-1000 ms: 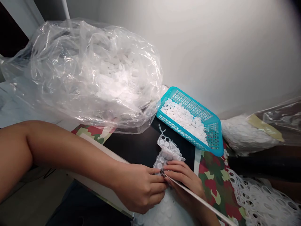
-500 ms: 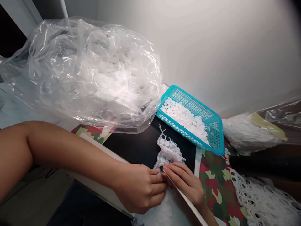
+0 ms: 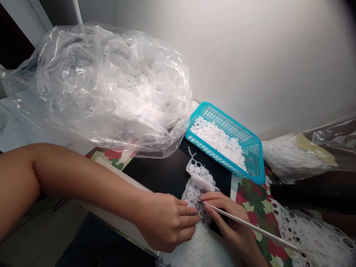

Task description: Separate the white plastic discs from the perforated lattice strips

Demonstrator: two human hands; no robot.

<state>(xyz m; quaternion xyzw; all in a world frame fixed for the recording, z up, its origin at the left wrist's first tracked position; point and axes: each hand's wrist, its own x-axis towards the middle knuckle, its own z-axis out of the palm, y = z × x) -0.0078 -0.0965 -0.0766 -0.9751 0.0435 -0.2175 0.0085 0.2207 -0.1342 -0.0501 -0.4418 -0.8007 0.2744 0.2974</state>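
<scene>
A white strip with rows of round pieces (image 3: pixel 191 189) lies over the black surface in the middle. My left hand (image 3: pixel 169 222) rests on the strip's left side, its fingertips pressed together on the round pieces. Close by on the right, my right hand (image 3: pixel 229 218) pinches a long thin white stick (image 3: pixel 258 229) near its dark, pointed end. That end touches or nearly touches the strip between my hands. Below my hands the strip runs on over a pale, bulky mass.
A big clear plastic bag (image 3: pixel 133 92) of white pieces fills the upper left. Beside it stands a blue basket (image 3: pixel 263 159) of small white discs. At right are another filled bag (image 3: pixel 294 159) and a pile of ringed strips (image 3: pixel 314 237) on a camouflage-patterned cover (image 3: pixel 247 200).
The stick has swung from steep to a flatter slant towards the lower right. My right hand has turned and shifted slightly right, uncovering more round pieces. My left hand has hardly moved.
</scene>
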